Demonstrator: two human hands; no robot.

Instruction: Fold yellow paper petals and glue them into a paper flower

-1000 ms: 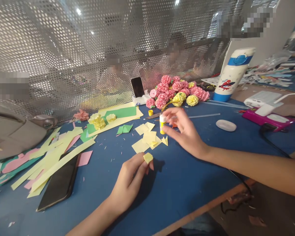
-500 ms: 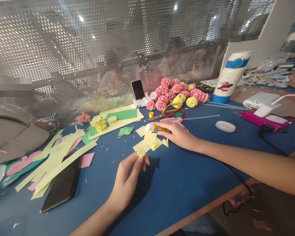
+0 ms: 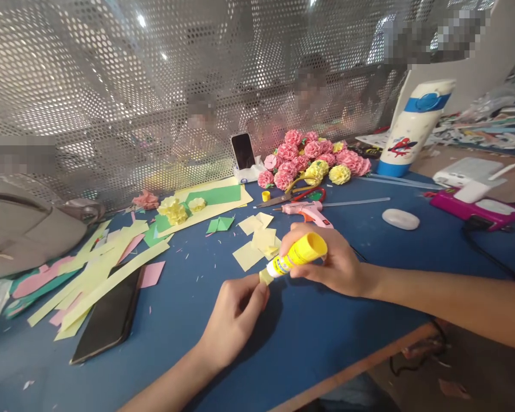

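Observation:
A small folded piece of yellow paper [image 3: 265, 277] is pinched between the thumb and fingers of my left hand [image 3: 236, 315]. My right hand [image 3: 332, 260] is wrapped round a yellow glue stick [image 3: 298, 254], tilted so that its white end meets the paper piece. Just behind lie several pale yellow paper squares [image 3: 249, 256]. The small yellow glue cap [image 3: 266, 195] stands farther back, near scissors [image 3: 283, 197] with red and yellow handles. A pink glue gun [image 3: 306, 212] rests beyond my right hand.
Pink and yellow paper flowers [image 3: 311, 157] are heaped by the perforated metal screen [image 3: 154, 86]. A bottle [image 3: 416, 129], white mouse [image 3: 400, 219] and magenta power strip [image 3: 476, 209] stand right. Paper strips [image 3: 107, 286] overlap a dark phone [image 3: 107, 326] at left, beside a bag [image 3: 30, 229].
My right hand has brought the glue stick toward me from above the paper squares and turned it onto the paper piece. My left hand has shifted slightly right.

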